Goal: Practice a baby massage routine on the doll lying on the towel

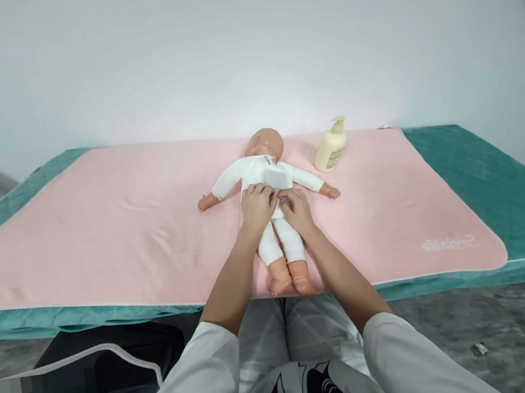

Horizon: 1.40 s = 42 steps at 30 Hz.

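Observation:
A baby doll [254,170] in a white cloth body lies on its back on a pink mat [175,234], head toward the wall and arms spread. A pale rectangular patch [278,178] shows on its chest. My left hand [259,206] rests on the left side of the doll's belly, its fingers bent together over the torso. On the right side of the belly lies my right hand [297,208], fingers curled inward, close to the left one. What the fingertips hold, if anything, is too small to make out.
A cream pump bottle [331,149] stands on the mat right of the doll's head. Beneath the mat is a green padded surface [498,191] against a pale wall. A black object [113,348] and a white tube [87,352] are at the lower left.

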Tool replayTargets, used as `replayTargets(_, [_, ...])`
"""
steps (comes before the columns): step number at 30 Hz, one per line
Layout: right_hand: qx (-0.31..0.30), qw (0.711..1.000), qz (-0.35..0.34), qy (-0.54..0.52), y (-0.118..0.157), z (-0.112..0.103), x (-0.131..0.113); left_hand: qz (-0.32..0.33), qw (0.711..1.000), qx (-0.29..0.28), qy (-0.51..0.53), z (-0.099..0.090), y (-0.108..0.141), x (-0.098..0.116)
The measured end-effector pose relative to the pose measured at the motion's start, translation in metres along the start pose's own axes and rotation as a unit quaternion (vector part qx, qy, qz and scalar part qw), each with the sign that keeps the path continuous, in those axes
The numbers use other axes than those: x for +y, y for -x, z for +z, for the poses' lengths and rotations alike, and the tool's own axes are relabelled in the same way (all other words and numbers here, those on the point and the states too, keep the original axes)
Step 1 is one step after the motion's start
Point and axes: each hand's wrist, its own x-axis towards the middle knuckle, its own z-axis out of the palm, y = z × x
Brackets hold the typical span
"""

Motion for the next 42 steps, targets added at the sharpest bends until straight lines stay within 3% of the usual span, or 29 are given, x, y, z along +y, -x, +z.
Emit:
replayTargets(8, [0.030,0.999,-0.026,-0.001,0.004,-0.002,-0.003,0.021,0.997,0.061,0.033,0.002,0.002,-0.003])
replayTargets(19, [-0.003,1.000,0.012,-0.020,0.000,0.000,0.000,0.006,0.999,0.037,0.018,0.002,0.002,-0.001])
replayTargets(26, [0.017,0.997,-0.037,-0.063,-0.028,-0.005,0.006,0.002,0.998,0.028,0.062,-0.007,-0.014,-0.011])
replayTargets(34, [0.058,0.995,-0.033,-0.080,-0.044,0.003,0.015,-0.013,1.000,0.014,-0.020,-0.010,-0.040,-0.004])
replayTargets(37, [0.045,0.995,-0.023,-0.086,-0.043,0.005,0.018,-0.032,0.999,0.014,-0.037,-0.006,-0.041,-0.001])
replayTargets(42, [0.014,0.996,-0.018,-0.085,-0.045,0.005,0.018,-0.056,0.993,-0.042,-0.091,-0.005,-0.037,0.004])
